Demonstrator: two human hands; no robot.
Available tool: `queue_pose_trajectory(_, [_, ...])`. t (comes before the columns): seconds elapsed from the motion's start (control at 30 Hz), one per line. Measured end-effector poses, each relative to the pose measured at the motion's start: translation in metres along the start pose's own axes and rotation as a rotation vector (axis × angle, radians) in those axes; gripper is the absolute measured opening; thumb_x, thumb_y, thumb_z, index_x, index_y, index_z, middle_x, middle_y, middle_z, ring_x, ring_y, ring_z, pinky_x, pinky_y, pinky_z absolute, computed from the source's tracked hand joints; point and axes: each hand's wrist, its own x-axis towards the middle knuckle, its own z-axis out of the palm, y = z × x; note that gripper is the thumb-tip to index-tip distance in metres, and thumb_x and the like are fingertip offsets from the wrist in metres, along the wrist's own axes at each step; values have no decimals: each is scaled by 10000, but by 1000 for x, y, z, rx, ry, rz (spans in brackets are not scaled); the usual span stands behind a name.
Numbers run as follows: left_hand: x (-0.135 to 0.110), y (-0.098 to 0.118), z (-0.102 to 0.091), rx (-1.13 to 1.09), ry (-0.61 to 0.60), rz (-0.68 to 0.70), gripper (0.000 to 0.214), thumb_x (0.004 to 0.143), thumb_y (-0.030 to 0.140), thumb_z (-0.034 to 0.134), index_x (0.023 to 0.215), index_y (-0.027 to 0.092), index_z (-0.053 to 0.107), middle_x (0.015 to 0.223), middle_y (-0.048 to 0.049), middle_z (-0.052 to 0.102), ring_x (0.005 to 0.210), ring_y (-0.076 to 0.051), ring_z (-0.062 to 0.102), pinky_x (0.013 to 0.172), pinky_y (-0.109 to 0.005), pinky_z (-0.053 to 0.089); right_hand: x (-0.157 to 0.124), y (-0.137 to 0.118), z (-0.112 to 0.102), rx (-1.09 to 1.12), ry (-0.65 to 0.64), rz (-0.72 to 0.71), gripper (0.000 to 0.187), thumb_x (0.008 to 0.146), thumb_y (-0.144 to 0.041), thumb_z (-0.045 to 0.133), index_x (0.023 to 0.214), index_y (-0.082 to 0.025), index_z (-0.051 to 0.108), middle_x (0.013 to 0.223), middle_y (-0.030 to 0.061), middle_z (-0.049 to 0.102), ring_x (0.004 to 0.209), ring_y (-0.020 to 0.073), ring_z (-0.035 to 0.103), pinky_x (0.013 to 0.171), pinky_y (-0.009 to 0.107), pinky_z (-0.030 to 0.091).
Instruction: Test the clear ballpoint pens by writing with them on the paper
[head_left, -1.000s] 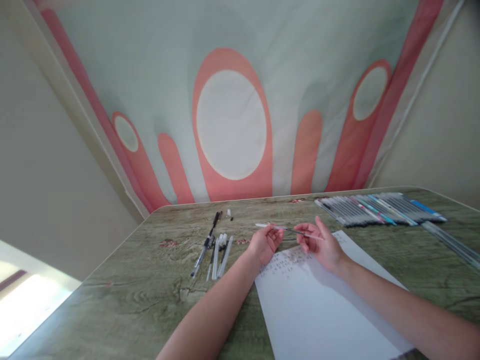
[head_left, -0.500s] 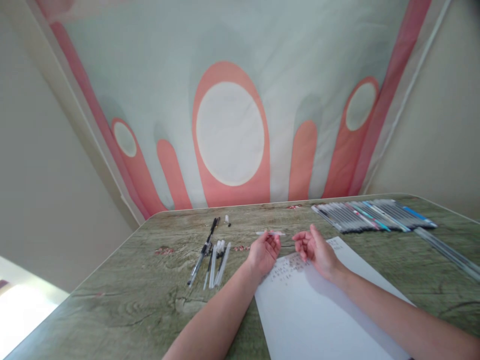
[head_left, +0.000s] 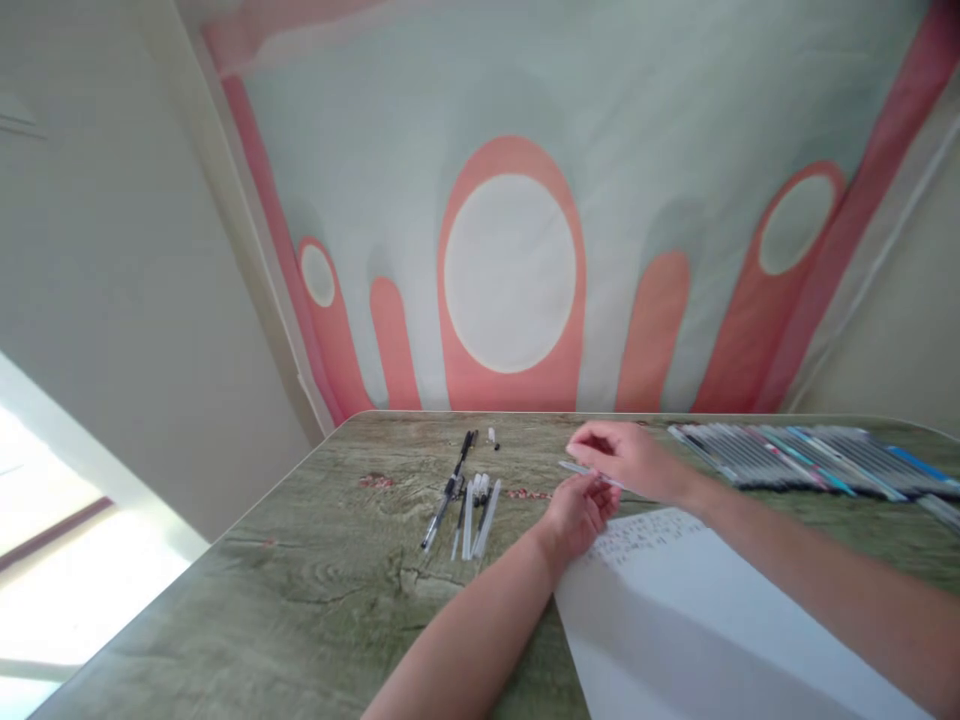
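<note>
My left hand (head_left: 581,515) rests palm up by the top left corner of the written sheet. Its fingers are closed on a slim, pale pen barrel (head_left: 574,467), whose left end sticks out past the fingertips. Just above and behind it is my right hand (head_left: 630,460), bent at the wrist. Its thumb and forefinger curl together close over the barrel; whatever is between them is too small to make out. Beneath both forearms lies the white paper (head_left: 675,600), with rows of handwriting along its top edge.
Left of my hands lie pen parts: clear barrels (head_left: 489,520), white pieces (head_left: 481,487) and a black pen (head_left: 448,495). A small cap (head_left: 492,437) is farther back. A long row of pens (head_left: 802,460) covers the back right of the wooden table (head_left: 300,580).
The view has turned left. My right hand has moved left and over the left hand, its fingers turning downward and closing. The left hand still holds the barrel, which is now tilted.
</note>
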Motion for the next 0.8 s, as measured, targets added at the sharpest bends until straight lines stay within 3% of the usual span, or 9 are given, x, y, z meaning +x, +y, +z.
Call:
queue_pose_trajectory(0.07, [1, 0, -1, -1, -2, -11, 73, 739, 141, 523, 778, 98, 568, 673, -54, 600, 585, -90, 564, 556, -178, 446, 36, 2, 16, -230, -197, -131, 169, 787, -288, 498, 799, -172, 621, 750, 23, 627, 664, 125, 555, 613, 226, 410])
queue_pose_trajectory(0.17, [0, 0, 0, 8, -7, -9, 106, 711, 109, 521, 795, 97, 585, 710, -60, 611, 583, -88, 561, 536, -175, 438, 83, 20, 52, -632, -363, -251, 150, 759, -185, 521, 843, -153, 641, 857, 80, 642, 774, 178, 582, 665, 260, 407])
queue_pose_trajectory(0.27, [0, 0, 2, 31, -6, 14, 136, 711, 123, 516, 816, 101, 600, 794, -87, 628, 627, -107, 580, 554, -194, 449, 113, 40, 85, -873, -453, -346, 215, 780, -92, 450, 881, -130, 636, 876, 113, 641, 823, 193, 590, 672, 268, 411])
queue_pose_trajectory(0.4, [0, -1, 4, 33, 9, 31, 148, 739, 183, 503, 812, 107, 606, 851, -132, 635, 748, -176, 610, 616, -257, 478, 127, 54, 111, -935, -488, -394, 234, 811, -99, 408, 863, -131, 634, 897, 114, 640, 812, 185, 598, 651, 264, 425])
queue_pose_trajectory(0.63, [-5, -1, 6, 4, -67, 64, 187, 769, 201, 483, 882, 105, 597, 944, -145, 629, 851, -204, 598, 737, -309, 474, 126, 59, 123, -983, -501, -386, 232, 812, -89, 390, 840, -104, 620, 894, 141, 627, 794, 198, 603, 631, 277, 432])
queue_pose_trajectory(0.73, [-3, -1, 4, 0, -76, 78, 178, 759, 145, 492, 909, 112, 582, 927, -120, 629, 793, -164, 601, 716, -270, 469, 120, 54, 110, -974, -467, -362, 234, 830, -114, 372, 892, -123, 598, 892, 126, 621, 788, 190, 599, 639, 273, 425])
queue_pose_trajectory(0.8, [-1, -1, 2, 7, -62, 67, 155, 746, 120, 511, 887, 109, 572, 840, -96, 630, 695, -128, 593, 647, -230, 464, 113, 51, 92, -918, -370, -293, 222, 832, -137, 380, 919, -134, 584, 895, 118, 617, 794, 186, 591, 661, 272, 418])
